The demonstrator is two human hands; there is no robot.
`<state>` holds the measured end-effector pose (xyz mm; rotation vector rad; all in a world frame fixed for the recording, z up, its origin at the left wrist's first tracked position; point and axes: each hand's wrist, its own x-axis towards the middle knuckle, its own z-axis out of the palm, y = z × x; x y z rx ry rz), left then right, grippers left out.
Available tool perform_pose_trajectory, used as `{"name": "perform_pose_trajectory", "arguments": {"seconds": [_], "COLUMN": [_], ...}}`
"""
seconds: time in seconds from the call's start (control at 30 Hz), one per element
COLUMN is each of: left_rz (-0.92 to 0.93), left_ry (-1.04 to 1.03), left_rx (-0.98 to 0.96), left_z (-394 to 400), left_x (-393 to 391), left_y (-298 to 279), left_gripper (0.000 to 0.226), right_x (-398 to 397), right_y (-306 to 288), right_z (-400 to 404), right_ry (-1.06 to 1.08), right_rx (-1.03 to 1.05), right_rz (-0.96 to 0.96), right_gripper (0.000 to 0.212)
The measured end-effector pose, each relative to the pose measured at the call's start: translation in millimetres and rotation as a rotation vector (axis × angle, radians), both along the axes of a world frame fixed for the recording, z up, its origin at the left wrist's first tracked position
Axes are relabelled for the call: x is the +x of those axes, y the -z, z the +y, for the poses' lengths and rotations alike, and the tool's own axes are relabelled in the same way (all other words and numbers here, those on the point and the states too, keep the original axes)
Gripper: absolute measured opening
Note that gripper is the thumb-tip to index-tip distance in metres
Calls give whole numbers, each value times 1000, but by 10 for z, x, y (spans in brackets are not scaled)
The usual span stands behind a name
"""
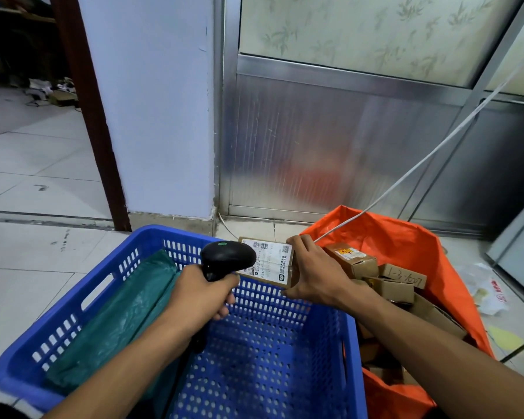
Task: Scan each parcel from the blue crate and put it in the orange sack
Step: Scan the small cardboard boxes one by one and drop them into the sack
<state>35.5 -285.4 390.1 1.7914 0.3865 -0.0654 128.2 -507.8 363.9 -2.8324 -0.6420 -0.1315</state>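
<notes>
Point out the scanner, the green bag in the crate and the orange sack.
scanner (pixel 229 256), head view, top of its black head.
green bag (pixel 118 322), head view, middle of its plastic.
orange sack (pixel 390 234), head view, far inner wall.

We see a perforated plastic crate (pixel 73 300), matt cardboard boxes (pixel 390 287), a glossy orange sack (pixel 406 237), and brushed metal panelling (pixel 330 140).

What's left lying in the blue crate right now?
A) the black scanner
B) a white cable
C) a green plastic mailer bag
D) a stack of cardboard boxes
C: a green plastic mailer bag lies along the left wall of the blue crate; the cardboard boxes sit in the orange sack.
</notes>
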Motion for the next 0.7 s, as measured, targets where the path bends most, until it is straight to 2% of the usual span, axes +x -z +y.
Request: {"name": "perform_pose_trajectory", "arguments": {"seconds": [0.13,0.7], "left_rz": [11,23], "left_ry": [-25,-37], "left_rx": [-93,-137], "left_z": [-21,-29], "left_x": [-12,-28], "left_y": [-45,-67], "left_gripper": [18,18], "right_x": [6,-11], "right_y": [31,-10], "right_z": [29,55], "right_ry": [-30,-55], "right_rx": [-33,12], "right_rz": [-25,-33], "right_gripper": [99,96]}}
